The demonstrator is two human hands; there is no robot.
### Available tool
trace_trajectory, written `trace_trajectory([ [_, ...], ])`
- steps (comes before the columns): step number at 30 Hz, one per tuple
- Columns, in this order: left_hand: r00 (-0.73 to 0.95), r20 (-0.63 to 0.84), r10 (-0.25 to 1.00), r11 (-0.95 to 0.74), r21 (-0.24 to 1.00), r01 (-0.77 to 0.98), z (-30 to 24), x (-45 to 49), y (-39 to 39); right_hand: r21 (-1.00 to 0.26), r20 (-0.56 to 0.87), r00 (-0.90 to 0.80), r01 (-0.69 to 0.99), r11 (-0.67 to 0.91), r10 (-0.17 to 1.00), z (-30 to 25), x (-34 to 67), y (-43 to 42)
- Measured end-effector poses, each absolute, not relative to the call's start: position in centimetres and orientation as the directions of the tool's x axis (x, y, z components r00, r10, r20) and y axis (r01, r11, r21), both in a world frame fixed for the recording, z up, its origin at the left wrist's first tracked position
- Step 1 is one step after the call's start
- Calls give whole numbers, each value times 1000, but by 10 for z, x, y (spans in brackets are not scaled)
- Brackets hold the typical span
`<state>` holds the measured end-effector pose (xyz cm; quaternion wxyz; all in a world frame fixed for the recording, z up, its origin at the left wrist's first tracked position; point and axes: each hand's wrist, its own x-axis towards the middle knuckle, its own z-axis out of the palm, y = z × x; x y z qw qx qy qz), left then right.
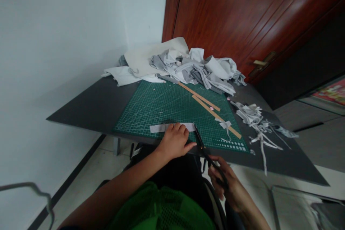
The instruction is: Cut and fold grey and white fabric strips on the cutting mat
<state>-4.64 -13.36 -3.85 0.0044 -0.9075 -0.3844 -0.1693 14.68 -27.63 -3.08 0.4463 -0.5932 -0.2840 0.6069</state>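
Note:
A pale strip of fabric (pixel 157 128) lies flat near the front edge of the green cutting mat (pixel 172 104). My left hand (pixel 174 140) presses down on the strip with its fingers lying over it, thumb pointing right. In my right hand (pixel 228 178) are black scissors (pixel 202 147), fingers wrapped round the handles. The blades reach up and left, with their tips at the strip's right end. Whether the blades are parted is hard to make out.
Crumpled grey and white cloth (pixel 188 68) is heaped at the back of the dark table (pixel 91 104). Two brown strips (pixel 205 106) lie across the mat near small scraps (pixel 225 125). Thin offcuts (pixel 250 115) pile up at the right. Behind stand a wall and a wooden door (pixel 229 10).

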Motion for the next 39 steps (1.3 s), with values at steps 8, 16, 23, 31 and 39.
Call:
trace_trajectory([
  [8, 685, 349, 640, -764, 191, 617, -43, -54, -117, -836, -500, 51, -288, -467, 865, -31, 156, -293],
  [16, 607, 375, 701, -696, 174, 696, -41, -50, -123, -817, -531, 33, -287, -501, 847, -37, 161, -317],
  [23, 614, 365, 700, -706, 227, 670, -38, -51, -118, -810, -536, -19, -270, -520, 844, -34, 161, -315],
  [31, 674, 346, 653, -757, 276, 592, -46, -54, -111, -812, -547, -5, -242, -532, 837, -26, 155, -319],
  [39, 668, 346, 658, -752, 338, 566, -49, -54, -111, -825, -544, 70, -227, -518, 836, -18, 134, -328],
])
